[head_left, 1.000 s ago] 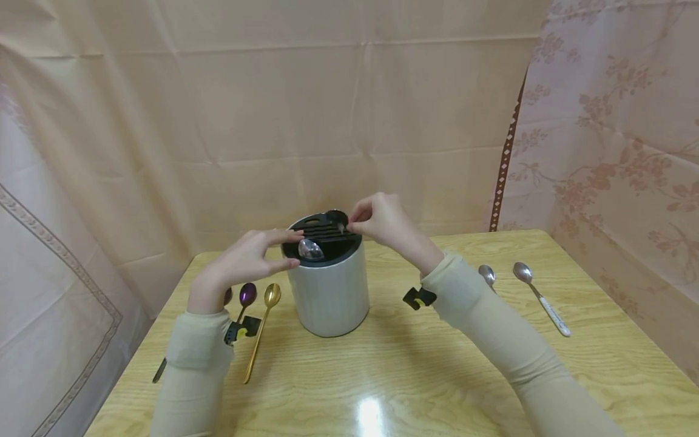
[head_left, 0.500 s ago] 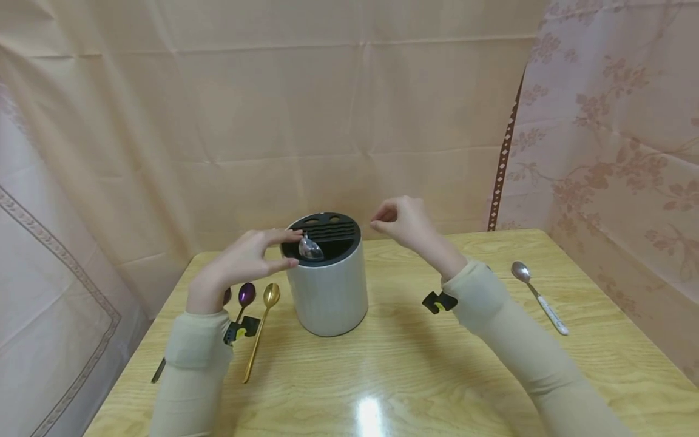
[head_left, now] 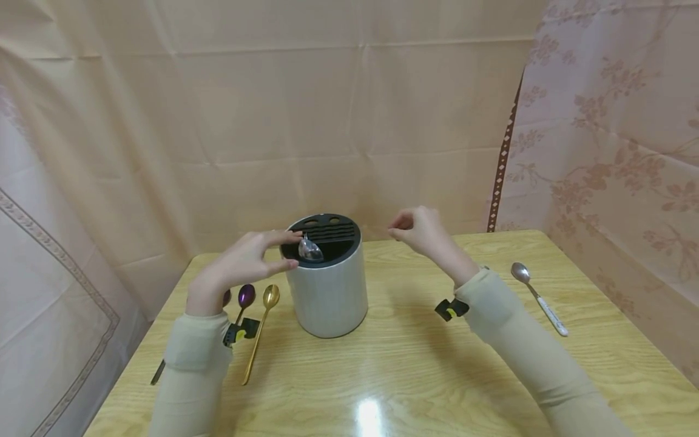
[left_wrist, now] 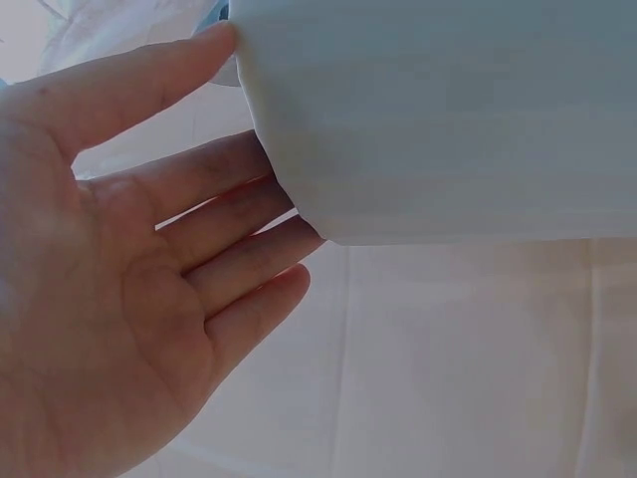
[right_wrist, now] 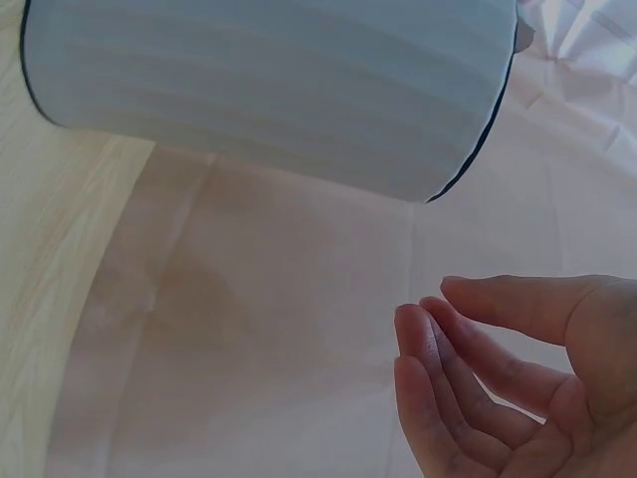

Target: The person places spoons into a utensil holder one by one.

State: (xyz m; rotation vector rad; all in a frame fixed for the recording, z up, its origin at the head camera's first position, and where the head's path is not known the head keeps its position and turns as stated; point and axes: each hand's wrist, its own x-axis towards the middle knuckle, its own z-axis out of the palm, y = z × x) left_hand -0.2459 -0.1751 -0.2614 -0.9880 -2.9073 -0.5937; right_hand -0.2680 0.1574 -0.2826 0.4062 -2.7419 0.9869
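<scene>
A white ribbed utensil holder (head_left: 327, 303) with a black slotted top (head_left: 333, 227) stands on the table. The bowl of a silver spoon (head_left: 310, 249) sticks up in its front compartment. At the holder's left, my left hand (head_left: 240, 261) rests its fingertips along the upper rim, thumb in front and fingers toward the back. In the left wrist view its fingers (left_wrist: 214, 214) reach out fairly straight against the white wall. My right hand (head_left: 423, 230) hovers in the air right of the holder, fingers loosely bent. The right wrist view shows a gap between thumb and fingers, with nothing held.
A gold spoon (head_left: 270, 297) and a purple spoon (head_left: 246, 296) lie on the wooden table (head_left: 349, 388) at the left; another dark spoon is partly behind the left wrist. A spoon with a white patterned handle (head_left: 551, 315) lies at the right. Curtains (head_left: 349, 121) hang behind.
My right hand has drawn back from the holder's top toward the right. A dark rounded shape beside its fingers at the top is gone from view. My left hand stays put.
</scene>
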